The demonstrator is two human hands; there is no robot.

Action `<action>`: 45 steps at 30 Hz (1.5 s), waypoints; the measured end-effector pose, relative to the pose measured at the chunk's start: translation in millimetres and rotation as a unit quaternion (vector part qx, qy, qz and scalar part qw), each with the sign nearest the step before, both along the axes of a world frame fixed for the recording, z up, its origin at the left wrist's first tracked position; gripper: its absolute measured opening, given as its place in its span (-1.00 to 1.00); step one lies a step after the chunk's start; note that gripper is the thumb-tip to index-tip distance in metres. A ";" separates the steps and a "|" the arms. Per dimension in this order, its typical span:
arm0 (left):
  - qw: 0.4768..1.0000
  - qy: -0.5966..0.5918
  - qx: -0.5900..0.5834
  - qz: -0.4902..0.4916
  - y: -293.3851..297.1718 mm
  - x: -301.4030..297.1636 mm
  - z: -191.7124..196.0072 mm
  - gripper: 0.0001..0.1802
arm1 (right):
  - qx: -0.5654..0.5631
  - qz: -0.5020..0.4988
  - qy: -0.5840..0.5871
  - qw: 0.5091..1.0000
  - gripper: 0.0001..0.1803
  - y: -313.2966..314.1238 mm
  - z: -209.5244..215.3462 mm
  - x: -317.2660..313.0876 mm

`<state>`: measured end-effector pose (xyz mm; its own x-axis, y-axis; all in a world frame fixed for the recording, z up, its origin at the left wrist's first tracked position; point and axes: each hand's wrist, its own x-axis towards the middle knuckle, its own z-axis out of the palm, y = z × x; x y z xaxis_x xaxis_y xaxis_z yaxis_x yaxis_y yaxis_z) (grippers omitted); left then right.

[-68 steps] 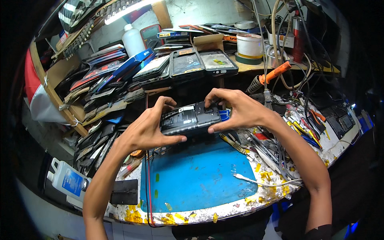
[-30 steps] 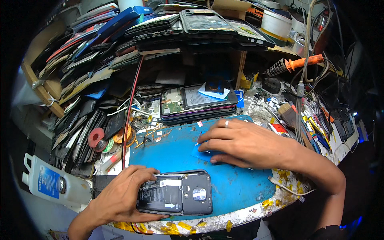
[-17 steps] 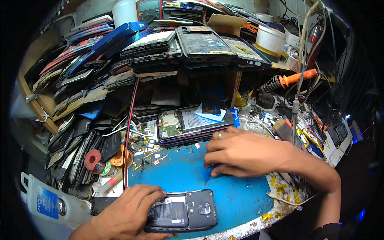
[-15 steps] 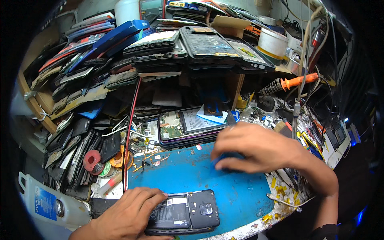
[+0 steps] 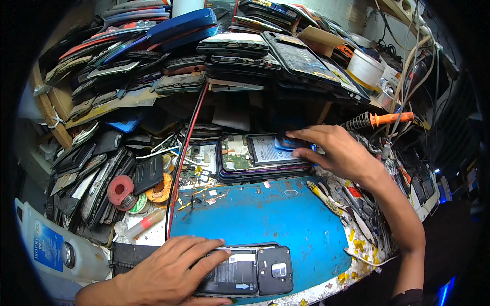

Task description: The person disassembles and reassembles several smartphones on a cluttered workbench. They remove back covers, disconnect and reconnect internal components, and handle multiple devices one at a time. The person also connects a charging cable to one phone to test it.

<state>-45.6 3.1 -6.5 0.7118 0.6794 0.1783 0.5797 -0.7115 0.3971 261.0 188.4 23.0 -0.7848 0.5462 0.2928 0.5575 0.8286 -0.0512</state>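
Note:
My left hand (image 5: pixel 171 270) lies flat on an opened black phone (image 5: pixel 250 270) at the near edge of the blue work mat (image 5: pixel 275 217), holding it down. The phone shows its inner back with a battery and a camera module. My right hand (image 5: pixel 334 150) reaches out past the mat's far edge. Its fingertips touch a small blue piece (image 5: pixel 287 144) on top of an opened phone (image 5: pixel 252 155) with its circuit board bare. Whether the fingers pinch that piece I cannot tell.
Stacks of old phones and cases (image 5: pixel 224 48) fill the shelf behind. An orange-handled soldering iron (image 5: pixel 380 120) lies at the right, beside hanging cables. Solder spools (image 5: pixel 122 191) sit at the left and a white plastic bottle (image 5: pixel 48 245) at the lower left. Small tools (image 5: pixel 352 201) lie along the mat's right side.
Both hands carried the black phone from mid-bench down to the mat's near edge. My right hand then left the mat and reached forward to the opened phone behind it.

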 end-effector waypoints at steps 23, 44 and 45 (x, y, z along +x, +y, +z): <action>1.000 0.022 0.016 0.005 -8.1 -5.5 0.8 -0.22 | 0.483 -0.109 -0.103 0.863 -0.48 84.6 -37.7 -20.3; 1.000 0.018 0.024 0.003 -7.3 -5.0 -0.6 -0.23 | -0.137 -0.082 -0.075 0.984 -0.11 6.1 7.6 -15.8; 0.999 0.020 0.026 0.002 -7.2 -4.8 -0.7 -0.23 | -0.136 -0.081 -0.080 0.984 -0.09 8.7 8.2 -16.9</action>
